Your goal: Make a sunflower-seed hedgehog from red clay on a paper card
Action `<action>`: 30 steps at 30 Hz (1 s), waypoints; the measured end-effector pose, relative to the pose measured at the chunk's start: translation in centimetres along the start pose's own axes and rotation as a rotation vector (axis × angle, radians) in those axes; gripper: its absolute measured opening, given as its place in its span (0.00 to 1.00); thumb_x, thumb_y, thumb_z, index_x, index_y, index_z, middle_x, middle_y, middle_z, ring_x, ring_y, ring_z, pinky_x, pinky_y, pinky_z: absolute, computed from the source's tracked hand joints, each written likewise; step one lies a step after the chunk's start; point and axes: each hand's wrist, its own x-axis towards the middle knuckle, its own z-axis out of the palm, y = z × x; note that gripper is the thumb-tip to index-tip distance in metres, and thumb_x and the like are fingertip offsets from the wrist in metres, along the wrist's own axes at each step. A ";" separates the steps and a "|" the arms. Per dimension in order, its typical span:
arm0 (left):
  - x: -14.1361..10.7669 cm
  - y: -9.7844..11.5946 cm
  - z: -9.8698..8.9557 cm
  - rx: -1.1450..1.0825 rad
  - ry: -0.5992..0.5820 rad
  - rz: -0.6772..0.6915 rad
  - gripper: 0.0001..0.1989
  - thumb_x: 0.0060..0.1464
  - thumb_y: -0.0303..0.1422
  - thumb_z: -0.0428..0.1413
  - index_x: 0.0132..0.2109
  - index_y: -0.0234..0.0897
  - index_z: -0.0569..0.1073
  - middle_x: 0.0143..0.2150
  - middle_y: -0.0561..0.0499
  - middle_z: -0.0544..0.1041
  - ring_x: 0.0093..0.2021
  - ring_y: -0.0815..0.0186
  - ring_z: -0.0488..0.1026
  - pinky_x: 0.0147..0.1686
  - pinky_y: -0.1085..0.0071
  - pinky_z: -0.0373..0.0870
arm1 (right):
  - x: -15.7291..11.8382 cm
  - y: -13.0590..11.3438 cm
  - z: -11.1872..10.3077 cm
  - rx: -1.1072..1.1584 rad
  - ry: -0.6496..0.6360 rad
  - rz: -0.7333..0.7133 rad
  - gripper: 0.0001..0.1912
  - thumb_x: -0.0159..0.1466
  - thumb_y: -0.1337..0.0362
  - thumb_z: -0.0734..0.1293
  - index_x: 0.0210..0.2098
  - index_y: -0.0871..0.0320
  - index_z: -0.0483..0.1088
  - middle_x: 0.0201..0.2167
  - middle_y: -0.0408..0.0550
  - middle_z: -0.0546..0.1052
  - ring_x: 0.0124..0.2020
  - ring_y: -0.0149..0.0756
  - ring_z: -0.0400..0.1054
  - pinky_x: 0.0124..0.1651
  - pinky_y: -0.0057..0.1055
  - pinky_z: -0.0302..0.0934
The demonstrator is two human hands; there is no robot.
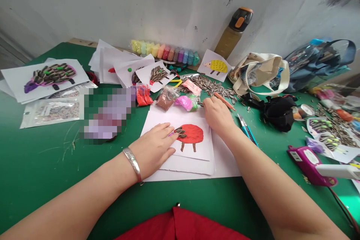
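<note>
A red clay shape (pixel 194 134) with two brown legs lies on white paper (pixel 168 163) in front of me, with several striped seeds (pixel 180 132) stuck at its left end. My left hand (pixel 154 146) lies flat on the paper, its fingertips beside those seeds. Past the paper's upper right edge, my right hand (pixel 218 114) is at the near side of a pile of sunflower seeds (pixel 209 85). Its fingertips are bent down and partly hidden, so what they hold cannot be made out. An orange pencil-like stick (pixel 224 102) lies by its knuckles.
Clay packets (pixel 165 98) lie behind the paper. A teal cutter (pixel 247 130) is right of my right hand, with a black pouch (pixel 278 112) beyond. Seed-covered pictures (pixel 53 75) lie at left. A bottle (pixel 233 33) and cloth bag (pixel 260 73) stand by the wall. A purple device (pixel 309 165) sits at right.
</note>
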 end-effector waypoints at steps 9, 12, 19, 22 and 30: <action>0.2 0.1 -0.6 -0.039 -0.019 -0.005 0.17 0.61 0.32 0.52 0.54 0.29 0.73 0.56 0.38 0.73 0.61 0.48 0.65 0.60 0.50 0.64 | -7.0 -3.8 -5.1 0.655 0.071 -0.067 0.06 0.67 0.67 0.61 0.39 0.53 0.70 0.36 0.42 0.77 0.35 0.32 0.70 0.38 0.27 0.61; 0.3 0.0 -0.7 -0.046 -0.037 -0.008 0.17 0.62 0.32 0.51 0.55 0.29 0.72 0.57 0.37 0.72 0.61 0.48 0.65 0.60 0.50 0.65 | -7.9 -5.0 -4.5 0.803 -0.047 -0.133 0.09 0.67 0.69 0.62 0.41 0.52 0.73 0.37 0.41 0.79 0.36 0.30 0.72 0.40 0.26 0.64; 0.1 0.0 -0.7 -0.045 0.021 0.016 0.15 0.64 0.32 0.48 0.51 0.32 0.75 0.57 0.38 0.72 0.60 0.48 0.66 0.59 0.51 0.65 | -8.2 -5.7 -2.5 0.757 -0.030 -0.194 0.10 0.67 0.69 0.63 0.43 0.56 0.74 0.40 0.47 0.79 0.41 0.34 0.72 0.46 0.30 0.66; 0.0 0.0 -0.7 -0.041 0.043 0.026 0.15 0.64 0.31 0.48 0.49 0.32 0.76 0.56 0.38 0.73 0.60 0.49 0.66 0.59 0.51 0.66 | -8.2 -5.7 -2.3 0.735 -0.002 -0.224 0.10 0.68 0.69 0.61 0.44 0.56 0.74 0.41 0.47 0.78 0.43 0.34 0.71 0.46 0.29 0.66; 0.0 0.0 -0.5 -0.034 0.055 0.034 0.14 0.64 0.31 0.48 0.49 0.33 0.76 0.54 0.40 0.74 0.59 0.51 0.66 0.59 0.52 0.66 | -8.2 -6.1 -1.2 0.554 0.088 -0.318 0.11 0.68 0.70 0.58 0.40 0.57 0.72 0.35 0.50 0.76 0.36 0.37 0.68 0.40 0.32 0.64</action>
